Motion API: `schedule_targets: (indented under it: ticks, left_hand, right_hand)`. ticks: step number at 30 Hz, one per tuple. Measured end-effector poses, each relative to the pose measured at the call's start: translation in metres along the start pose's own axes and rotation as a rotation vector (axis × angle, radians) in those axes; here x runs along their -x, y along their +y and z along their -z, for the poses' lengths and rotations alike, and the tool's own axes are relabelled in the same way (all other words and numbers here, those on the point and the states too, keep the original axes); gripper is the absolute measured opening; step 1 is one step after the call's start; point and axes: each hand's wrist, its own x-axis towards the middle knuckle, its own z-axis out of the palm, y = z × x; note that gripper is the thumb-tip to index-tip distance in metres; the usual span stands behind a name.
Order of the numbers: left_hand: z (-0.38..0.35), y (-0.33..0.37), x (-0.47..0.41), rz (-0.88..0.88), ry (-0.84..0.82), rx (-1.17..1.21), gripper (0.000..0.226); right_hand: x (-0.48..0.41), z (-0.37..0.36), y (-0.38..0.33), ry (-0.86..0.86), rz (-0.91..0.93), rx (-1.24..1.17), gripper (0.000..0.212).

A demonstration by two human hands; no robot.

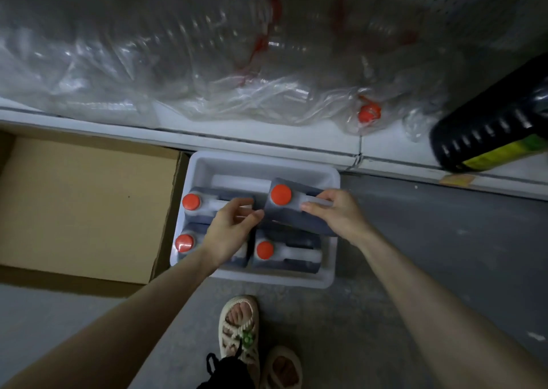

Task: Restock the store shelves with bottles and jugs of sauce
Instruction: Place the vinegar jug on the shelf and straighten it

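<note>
Closest in, a pair of pale sandals (pixel 238 326) stands on the grey floor (pixel 430 255), and both forearms reach forward over a white tub (pixel 267 162) set against the foot of the shelf (pixel 267 139).

The step in hand looks like taking one jug out of the tub. The right hand (pixel 336 215) is wrapped round the clear handle of the raised jug (pixel 290 219), which sits tilted and higher than its neighbours. The left hand (pixel 231 231) hovers beside it with fingers loosely curved and its thumb by the jug's edge; I cannot tell whether it grasps anything.

Three more jugs (pixel 286 255) stand in the tub. All are squarish, filled with dark sauce, with round orange-red caps and translucent handles.

Next, the jug probably needs lifting clear of the tub wall and carrying up to the shelf. That likely wants the left hand under its body, as it looks heavy.

An open cardboard box (pixel 89 205) lies left of the tub. On the shelf beyond, crumpled plastic wrap (pixel 178 62) takes much of the room, and a large dark jug (pixel 489 128) lies at the right.
</note>
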Motion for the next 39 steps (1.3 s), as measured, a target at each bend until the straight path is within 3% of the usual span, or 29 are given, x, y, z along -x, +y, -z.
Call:
schedule_targets:
  ticks: [3, 9, 13, 17, 21, 26, 30, 39]
  left_hand:
    - [0.004, 0.039, 0.03, -0.048, -0.026, -0.009, 0.024]
    - [0.021, 0.169, 0.121, -0.157, -0.111, -0.023, 0.071]
    - [0.034, 0.265, 0.185, -0.358, -0.125, -0.115, 0.097]
    - [0.05, 0.365, 0.253, -0.512, -0.174, -0.076, 0.103]
    - [0.073, 0.454, 0.31, -0.679, -0.086, -0.111, 0.112]
    - [0.106, 0.55, 0.38, -0.819, -0.012, -0.108, 0.092]
    - [0.125, 0.609, 0.419, -0.93, 0.064, -0.096, 0.093]
    - [0.158, 0.677, 0.43, -1.038, 0.019, -0.102, 0.085]
  right_hand:
    - [0.033, 0.03, -0.038, 0.012, -0.002, -0.019, 0.029]
    - [0.146, 0.128, -0.173, 0.004, 0.084, -0.003, 0.033]
    - [0.228, 0.197, -0.274, 0.002, 0.194, 0.037, 0.035]
    - [0.318, 0.264, -0.378, 0.049, 0.328, 0.111, 0.039]
    - [0.394, 0.313, -0.466, 0.112, 0.442, 0.213, 0.04]
    - [0.481, 0.363, -0.557, 0.231, 0.583, 0.295, 0.045]
    - [0.523, 0.388, -0.61, 0.318, 0.692, 0.311, 0.054]
    - [0.537, 0.399, -0.666, 0.468, 0.787, 0.238, 0.032]
